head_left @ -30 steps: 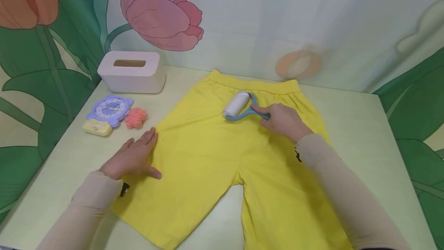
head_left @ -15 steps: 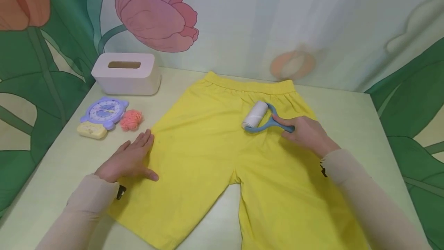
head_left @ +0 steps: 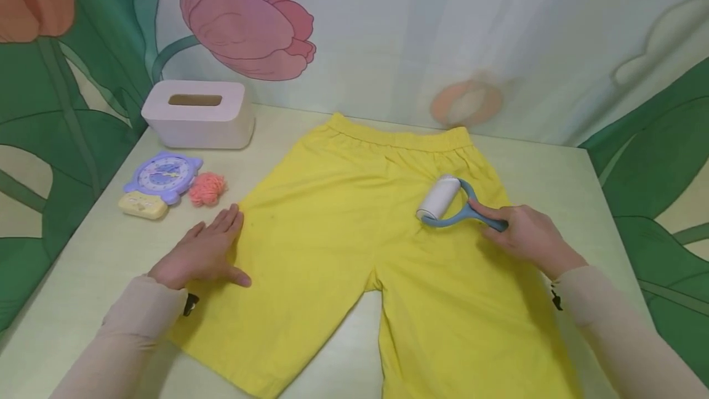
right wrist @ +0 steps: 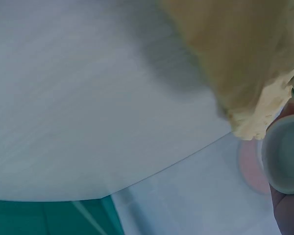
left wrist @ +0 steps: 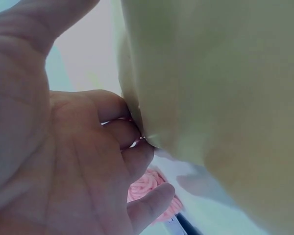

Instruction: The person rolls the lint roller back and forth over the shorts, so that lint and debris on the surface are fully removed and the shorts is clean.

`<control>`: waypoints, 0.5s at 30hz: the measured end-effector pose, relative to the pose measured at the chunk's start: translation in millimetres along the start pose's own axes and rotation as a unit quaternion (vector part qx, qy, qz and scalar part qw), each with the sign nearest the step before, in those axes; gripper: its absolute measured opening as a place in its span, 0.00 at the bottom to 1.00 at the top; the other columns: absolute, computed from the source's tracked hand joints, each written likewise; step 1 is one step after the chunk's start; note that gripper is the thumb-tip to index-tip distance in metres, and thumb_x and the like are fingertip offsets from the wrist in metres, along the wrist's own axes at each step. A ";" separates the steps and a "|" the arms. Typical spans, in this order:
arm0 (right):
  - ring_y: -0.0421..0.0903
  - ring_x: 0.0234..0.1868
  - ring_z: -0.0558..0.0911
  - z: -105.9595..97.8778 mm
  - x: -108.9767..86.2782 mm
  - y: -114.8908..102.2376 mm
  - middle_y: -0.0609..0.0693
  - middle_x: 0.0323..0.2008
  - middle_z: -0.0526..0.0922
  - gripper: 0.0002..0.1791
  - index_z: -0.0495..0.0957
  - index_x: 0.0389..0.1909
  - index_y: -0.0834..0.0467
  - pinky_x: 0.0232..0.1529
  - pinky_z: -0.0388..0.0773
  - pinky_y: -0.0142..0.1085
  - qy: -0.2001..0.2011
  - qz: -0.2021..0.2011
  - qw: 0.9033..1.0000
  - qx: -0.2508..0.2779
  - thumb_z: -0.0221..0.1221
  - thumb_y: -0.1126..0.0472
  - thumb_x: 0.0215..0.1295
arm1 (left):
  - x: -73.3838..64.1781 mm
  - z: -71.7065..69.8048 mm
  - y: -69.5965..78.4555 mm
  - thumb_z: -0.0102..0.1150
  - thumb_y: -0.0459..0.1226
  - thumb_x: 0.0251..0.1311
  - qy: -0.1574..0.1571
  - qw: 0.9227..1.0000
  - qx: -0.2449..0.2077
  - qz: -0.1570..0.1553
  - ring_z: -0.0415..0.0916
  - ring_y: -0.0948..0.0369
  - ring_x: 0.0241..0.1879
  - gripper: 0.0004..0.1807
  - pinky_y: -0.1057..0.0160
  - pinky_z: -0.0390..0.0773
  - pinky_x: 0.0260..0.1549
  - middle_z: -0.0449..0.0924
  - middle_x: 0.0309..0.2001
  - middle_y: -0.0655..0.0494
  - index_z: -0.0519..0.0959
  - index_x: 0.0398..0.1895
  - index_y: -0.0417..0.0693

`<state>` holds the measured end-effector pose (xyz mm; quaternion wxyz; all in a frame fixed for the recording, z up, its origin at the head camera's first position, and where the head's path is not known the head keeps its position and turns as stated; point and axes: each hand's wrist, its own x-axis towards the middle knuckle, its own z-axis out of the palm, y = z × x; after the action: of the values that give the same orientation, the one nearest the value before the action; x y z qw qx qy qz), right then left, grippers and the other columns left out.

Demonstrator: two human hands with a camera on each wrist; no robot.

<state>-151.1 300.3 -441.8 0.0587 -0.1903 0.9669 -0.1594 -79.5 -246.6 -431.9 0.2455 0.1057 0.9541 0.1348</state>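
Yellow elastic-waist shorts (head_left: 310,233) lie spread on the table, waistband toward the wall. My right hand (head_left: 528,236) grips the blue handle of a lint roller (head_left: 440,197), whose white roll rests on the upper right part of the shorts. In the right wrist view the round end of the handle (right wrist: 286,154) shows at the right edge, with part of the hand around it. My left hand (head_left: 202,257) rests with straight fingers on the left edge of the shorts; in the left wrist view its fingertips touch the fabric (left wrist: 201,88).
A white tissue box (head_left: 199,116) stands at the back left. Before it lie a purple clock (head_left: 163,174) with a yellow base and a coral bundle of yarn (head_left: 207,189). A flower-printed curtain (head_left: 376,29) hangs behind the table (head_left: 554,171).
My right hand has drawn the lint roller rightward and toward me across the shorts. The left hand stays in place on the left edge; the head view has shifted slightly.
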 end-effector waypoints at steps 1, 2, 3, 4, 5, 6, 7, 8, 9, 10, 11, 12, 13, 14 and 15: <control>0.40 0.11 0.60 -0.6 -4.3 3.0 0.42 0.10 0.62 0.29 0.71 0.66 0.42 0.13 0.62 0.33 0.005 -0.001 1.000 -0.002 0.62 0.58 0.63 | 0.4 -0.3 -0.2 0.71 0.64 0.38 -0.001 1.000 0.001 -0.001 0.33 0.40 0.74 0.72 0.34 0.38 0.66 0.32 0.76 0.35 0.42 0.75 0.30; 0.39 0.11 0.60 -1.2 -8.6 5.8 0.42 0.10 0.62 0.29 0.72 0.66 0.42 0.13 0.62 0.33 0.009 -0.001 1.000 -0.002 0.63 0.58 0.62 | 0.7 -0.4 -0.6 0.71 0.64 0.38 -0.002 1.000 0.002 -0.002 0.33 0.40 0.74 0.72 0.34 0.38 0.66 0.32 0.76 0.35 0.42 0.75 0.30; 0.39 0.11 0.60 -1.8 -12.9 8.5 0.42 0.11 0.62 0.29 0.72 0.65 0.42 0.13 0.62 0.32 0.013 -0.001 1.000 -0.005 0.63 0.58 0.62 | 0.9 -0.5 -1.0 0.71 0.64 0.39 -0.002 1.000 0.003 -0.002 0.33 0.40 0.74 0.72 0.34 0.38 0.66 0.32 0.76 0.34 0.42 0.74 0.30; 0.39 0.11 0.60 -2.4 -17.1 11.4 0.42 0.11 0.62 0.29 0.72 0.65 0.42 0.13 0.61 0.32 0.017 -0.001 1.000 -0.006 0.63 0.58 0.62 | 1.1 -0.5 -1.3 0.71 0.64 0.39 -0.003 1.000 0.004 -0.002 0.33 0.39 0.74 0.72 0.34 0.38 0.66 0.32 0.76 0.34 0.42 0.74 0.30; 0.38 0.11 0.60 -3.1 -21.3 13.7 0.42 0.11 0.63 0.29 0.72 0.65 0.43 0.13 0.61 0.32 0.019 -0.001 1.000 -0.007 0.63 0.58 0.62 | 1.3 -0.5 -1.7 0.71 0.64 0.38 -0.002 1.000 0.003 0.000 0.33 0.39 0.74 0.72 0.33 0.38 0.66 0.32 0.76 0.34 0.42 0.74 0.29; 0.38 0.11 0.60 -3.8 -25.4 15.9 0.42 0.12 0.63 0.29 0.72 0.66 0.43 0.13 0.61 0.32 0.021 0.000 1.000 -0.007 0.63 0.59 0.62 | 1.4 -0.3 -1.9 0.71 0.64 0.38 -0.002 1.000 0.002 0.001 0.34 0.39 0.74 0.72 0.33 0.38 0.66 0.32 0.76 0.34 0.42 0.74 0.29; 0.38 0.11 0.60 -4.5 -29.4 17.9 0.42 0.12 0.63 0.29 0.72 0.66 0.43 0.12 0.61 0.32 0.023 0.001 1.000 -0.008 0.63 0.59 0.62 | 1.4 0.2 -2.0 0.71 0.64 0.38 -0.001 1.000 0.000 0.003 0.34 0.39 0.74 0.72 0.33 0.38 0.66 0.32 0.75 0.34 0.42 0.74 0.29; 0.38 0.11 0.60 -5.0 -33.0 19.6 0.42 0.12 0.63 0.29 0.72 0.65 0.43 0.12 0.61 0.32 0.024 0.002 1.000 -0.010 0.63 0.59 0.62 | 1.4 0.6 -2.0 0.71 0.64 0.38 0.000 1.000 -0.002 0.004 0.34 0.39 0.74 0.72 0.33 0.38 0.66 0.33 0.76 0.34 0.42 0.74 0.29; 0.38 0.11 0.60 -5.4 -36.7 21.3 0.42 0.13 0.63 0.29 0.72 0.66 0.43 0.12 0.61 0.32 0.024 0.005 1.000 -0.012 0.63 0.59 0.62 | 1.3 1.0 -1.8 0.71 0.64 0.38 0.000 1.000 -0.004 0.005 0.34 0.39 0.74 0.72 0.33 0.38 0.66 0.33 0.76 0.34 0.42 0.74 0.29; 0.38 0.11 0.60 -5.7 -40.2 22.8 0.42 0.13 0.63 0.29 0.72 0.66 0.42 0.12 0.61 0.32 0.025 0.006 1.000 -0.012 0.62 0.59 0.62 | 1.1 1.6 -1.7 0.71 0.64 0.38 0.000 1.000 -0.005 0.007 0.34 0.39 0.74 0.72 0.33 0.38 0.66 0.33 0.75 0.34 0.42 0.74 0.29; 0.38 0.11 0.60 -6.1 -43.6 23.8 0.42 0.13 0.63 0.29 0.72 0.66 0.42 0.12 0.60 0.32 0.026 0.009 1.000 -0.012 0.62 0.60 0.62 | 0.8 1.9 -1.4 0.71 0.64 0.38 0.001 1.000 -0.006 0.007 0.34 0.39 0.74 0.72 0.33 0.38 0.66 0.33 0.75 0.34 0.42 0.74 0.29; 0.37 0.11 0.60 -6.4 -46.8 25.0 0.42 0.13 0.63 0.29 0.72 0.66 0.42 0.12 0.60 0.32 0.027 0.011 1.000 -0.011 0.62 0.60 0.63 | 0.5 2.1 -1.1 0.71 0.64 0.38 0.001 1.000 -0.006 0.008 0.34 0.39 0.74 0.72 0.33 0.39 0.66 0.33 0.75 0.34 0.43 0.74 0.29; 0.37 0.11 0.60 -6.8 -50.1 26.0 0.42 0.14 0.63 0.29 0.71 0.66 0.42 0.12 0.60 0.32 0.028 0.013 0.999 -0.011 0.62 0.60 0.63 | 0.2 2.2 -0.6 0.71 0.64 0.38 0.002 1.000 -0.005 0.008 0.34 0.39 0.74 0.72 0.32 0.39 0.65 0.33 0.75 0.33 0.43 0.74 0.29; 0.37 0.12 0.60 -7.4 -53.5 27.2 0.42 0.14 0.63 0.30 0.71 0.66 0.41 0.13 0.60 0.32 0.029 0.016 0.999 -0.010 0.62 0.59 0.63 | 0.0 1.9 0.2 0.71 0.64 0.38 0.001 1.000 -0.004 0.008 0.34 0.39 0.74 0.72 0.32 0.39 0.65 0.33 0.76 0.34 0.43 0.74 0.29; 0.37 0.12 0.60 -8.3 -57.1 28.2 0.41 0.15 0.64 0.30 0.71 0.67 0.41 0.13 0.60 0.32 0.029 0.021 0.999 -0.010 0.62 0.59 0.63 | 0.1 1.6 1.0 0.71 0.64 0.38 0.002 1.000 -0.003 0.009 0.34 0.39 0.74 0.72 0.32 0.39 0.65 0.33 0.76 0.34 0.43 0.74 0.29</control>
<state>-109.8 349.4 -440.2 0.0317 -0.1660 0.9734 -0.1544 -78.7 -245.3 -433.0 0.2430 0.1132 0.9531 0.1404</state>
